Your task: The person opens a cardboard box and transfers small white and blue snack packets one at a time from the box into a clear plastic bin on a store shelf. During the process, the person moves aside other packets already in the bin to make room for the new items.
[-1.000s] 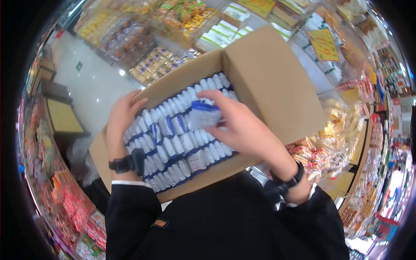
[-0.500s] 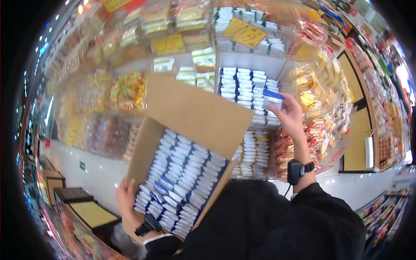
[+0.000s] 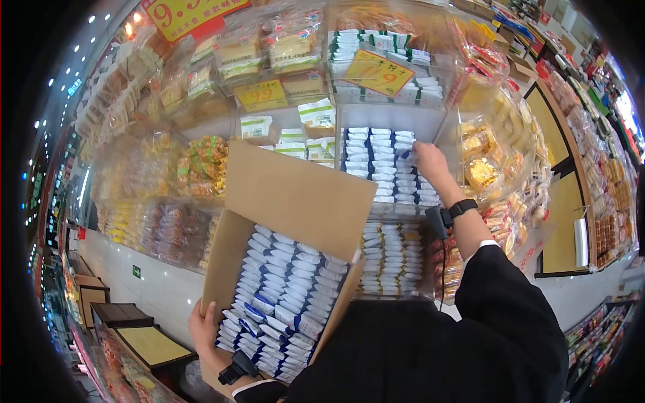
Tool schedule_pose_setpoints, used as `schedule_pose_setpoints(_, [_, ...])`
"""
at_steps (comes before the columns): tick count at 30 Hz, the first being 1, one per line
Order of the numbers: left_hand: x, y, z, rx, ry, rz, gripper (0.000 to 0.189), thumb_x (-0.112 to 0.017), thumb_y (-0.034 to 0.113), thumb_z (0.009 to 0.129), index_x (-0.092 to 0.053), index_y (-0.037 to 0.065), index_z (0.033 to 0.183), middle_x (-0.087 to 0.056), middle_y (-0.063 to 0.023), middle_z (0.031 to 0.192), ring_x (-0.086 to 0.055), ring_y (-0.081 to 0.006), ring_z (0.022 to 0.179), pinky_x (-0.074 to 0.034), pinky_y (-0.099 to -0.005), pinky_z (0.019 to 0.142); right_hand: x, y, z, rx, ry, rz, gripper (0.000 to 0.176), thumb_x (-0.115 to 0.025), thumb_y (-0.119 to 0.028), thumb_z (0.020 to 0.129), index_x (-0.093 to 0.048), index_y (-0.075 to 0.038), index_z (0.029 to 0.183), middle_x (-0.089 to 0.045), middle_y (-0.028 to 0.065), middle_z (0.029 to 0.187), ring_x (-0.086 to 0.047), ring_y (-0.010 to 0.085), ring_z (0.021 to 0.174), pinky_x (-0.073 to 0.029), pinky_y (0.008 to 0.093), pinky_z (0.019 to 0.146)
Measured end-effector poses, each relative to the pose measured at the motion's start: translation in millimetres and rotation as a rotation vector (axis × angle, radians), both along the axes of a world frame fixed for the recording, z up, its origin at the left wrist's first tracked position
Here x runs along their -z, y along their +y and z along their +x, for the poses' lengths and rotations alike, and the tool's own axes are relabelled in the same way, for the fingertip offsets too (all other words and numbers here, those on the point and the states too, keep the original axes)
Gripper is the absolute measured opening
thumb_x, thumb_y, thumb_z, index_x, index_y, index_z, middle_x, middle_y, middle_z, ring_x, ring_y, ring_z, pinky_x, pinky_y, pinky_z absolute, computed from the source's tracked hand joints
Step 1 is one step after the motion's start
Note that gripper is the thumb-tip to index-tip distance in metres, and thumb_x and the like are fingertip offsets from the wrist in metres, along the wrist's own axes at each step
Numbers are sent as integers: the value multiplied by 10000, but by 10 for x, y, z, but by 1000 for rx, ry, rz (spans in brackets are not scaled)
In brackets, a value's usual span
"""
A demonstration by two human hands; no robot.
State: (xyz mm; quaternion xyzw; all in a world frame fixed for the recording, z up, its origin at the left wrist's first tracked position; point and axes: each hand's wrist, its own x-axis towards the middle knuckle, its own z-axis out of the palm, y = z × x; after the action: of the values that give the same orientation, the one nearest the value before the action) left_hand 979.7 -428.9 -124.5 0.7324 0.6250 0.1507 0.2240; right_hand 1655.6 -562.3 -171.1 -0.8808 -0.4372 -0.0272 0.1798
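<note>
My left hand (image 3: 204,330) grips the left wall of an open cardboard box (image 3: 299,185), fingers wrapped over its edge. Inside the box, small white-and-blue snack packets (image 3: 285,269) stand in tight rows, a few lying loose on top. My right hand (image 3: 430,162) reaches into a clear display bin (image 3: 400,115) at the upper right. Its fingers are closed at the top of the right row, on a packet mostly hidden by the hand; a bit of blue shows at the fingertips. Rows of matching white-and-blue packets (image 3: 381,161) fill this bin.
Green-and-white packets (image 3: 292,142) sit in the bin to the left. Below are yellow-and-white packets (image 3: 390,258). Yellow price signs (image 3: 379,72) hang on the shelf above. Bagged snacks (image 3: 480,151) stand to the right. A cable runs from my right wrist.
My right hand has moved slightly left with the white-and-blue packet, bringing it down to the rows in the bin. The box sits a little lower in view, still in my left hand.
</note>
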Motion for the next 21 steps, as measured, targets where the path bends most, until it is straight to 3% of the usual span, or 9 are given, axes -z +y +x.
schedule_pose_setpoints(2, [-98,-43,82,-5,-13,-12,394,-676,265,938,-650,16,1243,-711,-241,1013,-704,-360,949,-526,-402,836,45,8,42,-208,-62,141,69,-649,-1,798,-636,-13,864,-663,167,884,-641,413,971,-524,491,818])
schedule_pose_setpoints(5, [-123,-60,123,-5,-30,-22,392,-675,256,940,-647,16,1249,-711,-241,1015,-705,-353,948,-526,-396,838,86,101,104,-283,-88,145,32,-662,-8,786,-636,-19,802,-655,163,872,-638,404,944,-522,484,803])
schedule_pose_setpoints(11, [-101,-57,82,-14,-47,-40,390,-670,244,943,-642,13,1256,-710,-245,1018,-705,-345,957,-525,-390,847,193,250,111,-412,-182,158,122,-701,-7,744,-685,-56,856,-655,133,959,-616,328,984,-504,466,832])
schedule_pose_setpoints(18, [-54,-23,43,-29,-47,-57,400,-674,257,947,-641,19,1267,-710,-242,1041,-705,-317,989,-521,-378,869,65,78,18,-337,-55,214,140,-744,-49,741,-696,-58,872,-645,122,1054,-598,331,1005,-497,435,883])
schedule_pose_setpoints(21, [-28,-14,11,-36,-66,-70,412,-675,259,948,-635,13,1276,-715,-230,1063,-705,-317,1003,-519,-372,879,-141,-50,26,-119,4,473,178,-744,-70,787,-717,-58,963,-656,111,974,-612,245,809,-511,359,748])
